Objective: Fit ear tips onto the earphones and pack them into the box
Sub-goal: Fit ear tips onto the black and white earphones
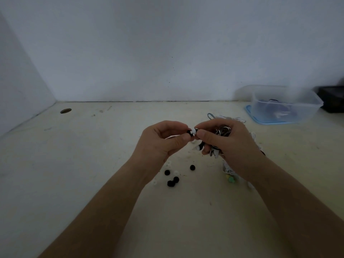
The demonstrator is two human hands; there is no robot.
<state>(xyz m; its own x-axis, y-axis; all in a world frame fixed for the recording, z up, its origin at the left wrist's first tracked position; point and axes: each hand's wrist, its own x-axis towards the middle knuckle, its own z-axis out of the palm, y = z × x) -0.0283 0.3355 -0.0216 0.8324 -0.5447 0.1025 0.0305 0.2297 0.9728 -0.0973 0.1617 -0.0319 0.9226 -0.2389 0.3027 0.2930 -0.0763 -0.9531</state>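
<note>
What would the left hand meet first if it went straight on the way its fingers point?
The earbud held by the right hand. The left hand pinches a black tip and points toward it; the two look almost touching, though depth is hard to judge.

One wide-angle view, worn on the head, looks forward and down across the table (83, 183) from the person's own side. Both forearms enter from the bottom edge. The left hand (163, 140) and right hand (229, 144) meet on an earphone (193, 131) just below the centre of the frame, close to the lens. A wall (167, 43) fills the upper half. The far right edge is smeared, possibly lens blur.
</note>
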